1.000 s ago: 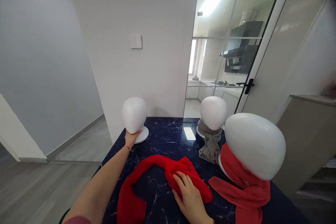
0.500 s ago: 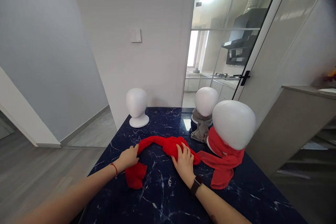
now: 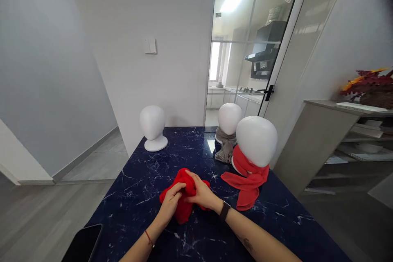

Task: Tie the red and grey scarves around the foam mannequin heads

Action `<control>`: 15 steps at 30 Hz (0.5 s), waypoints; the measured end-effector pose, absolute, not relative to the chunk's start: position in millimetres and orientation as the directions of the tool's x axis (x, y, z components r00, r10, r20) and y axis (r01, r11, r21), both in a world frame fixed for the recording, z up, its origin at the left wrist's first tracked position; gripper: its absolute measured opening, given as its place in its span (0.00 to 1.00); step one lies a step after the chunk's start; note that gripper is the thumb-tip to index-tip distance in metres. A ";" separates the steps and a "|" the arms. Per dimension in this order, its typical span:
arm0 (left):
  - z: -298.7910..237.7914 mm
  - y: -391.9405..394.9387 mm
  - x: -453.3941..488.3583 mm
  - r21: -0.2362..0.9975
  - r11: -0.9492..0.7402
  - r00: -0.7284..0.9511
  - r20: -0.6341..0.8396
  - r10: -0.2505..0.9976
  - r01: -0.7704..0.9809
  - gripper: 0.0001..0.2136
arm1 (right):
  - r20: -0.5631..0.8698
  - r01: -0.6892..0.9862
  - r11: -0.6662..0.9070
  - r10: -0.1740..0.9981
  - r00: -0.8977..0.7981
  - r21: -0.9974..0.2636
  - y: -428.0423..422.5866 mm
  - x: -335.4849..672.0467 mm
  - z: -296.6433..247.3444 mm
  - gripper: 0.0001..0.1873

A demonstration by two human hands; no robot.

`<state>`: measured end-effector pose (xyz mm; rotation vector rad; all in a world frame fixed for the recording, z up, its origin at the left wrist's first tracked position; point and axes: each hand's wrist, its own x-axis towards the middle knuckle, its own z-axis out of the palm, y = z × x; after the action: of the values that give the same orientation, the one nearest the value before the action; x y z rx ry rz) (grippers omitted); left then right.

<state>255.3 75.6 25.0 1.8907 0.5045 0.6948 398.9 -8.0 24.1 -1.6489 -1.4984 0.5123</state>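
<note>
A loose red scarf (image 3: 183,208) lies bunched in the middle of the dark blue marble table (image 3: 138,176). My left hand (image 3: 169,204) grips its near side with curled fingers. My right hand (image 3: 201,193) is closed over the top of the same bundle, a dark watch on its wrist. At the back left stands a bare white foam head (image 3: 152,125). To the right stands a larger foam head (image 3: 256,141) wearing a red scarf (image 3: 247,180). Behind it is another foam head (image 3: 229,118) with a grey scarf (image 3: 224,149).
A black phone (image 3: 82,243) lies at the table's near left corner. A wall and a glass kitchen door stand behind the table. A grey shelf unit (image 3: 322,147) with books and dried red flowers (image 3: 367,82) is on the right. The floor drops away on the left.
The red scarf, spread in a long arc before, is now gathered into a small bundle between both hands. My left hand left the bare foam head and came to the scarf.
</note>
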 end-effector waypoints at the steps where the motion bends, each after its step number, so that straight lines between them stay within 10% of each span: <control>1: 22.1 75.9 247.8 0.896 -0.441 0.723 0.266 0.638 0.060 0.17 | 0.184 0.683 0.011 0.966 0.180 -0.730 -4.7 399.5 24.8 0.45; 8: 12.3 78.5 232.0 0.679 -0.710 0.511 0.549 0.661 0.189 0.19 | 0.052 0.759 -0.245 0.938 0.344 -0.603 80.0 433.8 77.0 0.14; 15: 10.4 94.7 222.7 0.639 -0.729 0.548 0.529 0.648 0.246 0.18 | 0.143 0.675 -0.328 0.828 0.542 -0.660 162.1 456.5 130.4 0.40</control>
<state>222.7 94.7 10.4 2.2869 0.7201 1.0708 456.5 162.1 130.4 -2.0964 -1.2083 0.2872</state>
